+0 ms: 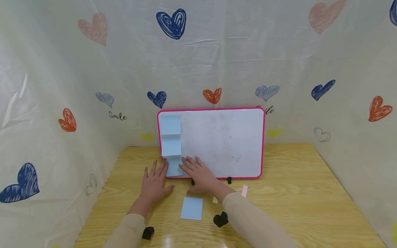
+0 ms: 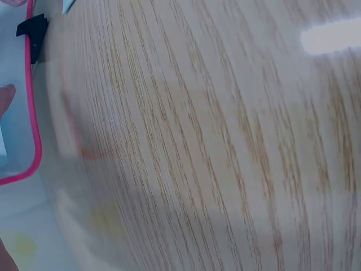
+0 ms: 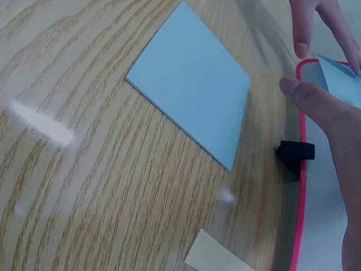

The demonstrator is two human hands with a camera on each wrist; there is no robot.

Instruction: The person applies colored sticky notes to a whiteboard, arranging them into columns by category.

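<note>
A white whiteboard (image 1: 219,145) with a pink rim stands upright at the back of the table. Three light blue sticky notes run down its left side: a top note (image 1: 170,124), a middle note (image 1: 170,145) and a bottom note (image 1: 174,168). My left hand (image 1: 153,183) has its fingers spread, with fingertips at the bottom note's left edge. From the other side, my right hand (image 1: 202,175) lays its straight fingertips at that note's right edge. In the right wrist view the bottom note (image 3: 341,82) has a lifted corner.
A blue sticky note pad (image 3: 189,84) lies on the wooden table (image 1: 287,183) before the board. Right of it are a pale yellow strip (image 3: 217,254) and a pink strip (image 1: 244,190). Black feet (image 3: 296,151) hold the board's lower rim. Behind hangs a heart-printed curtain (image 1: 196,65).
</note>
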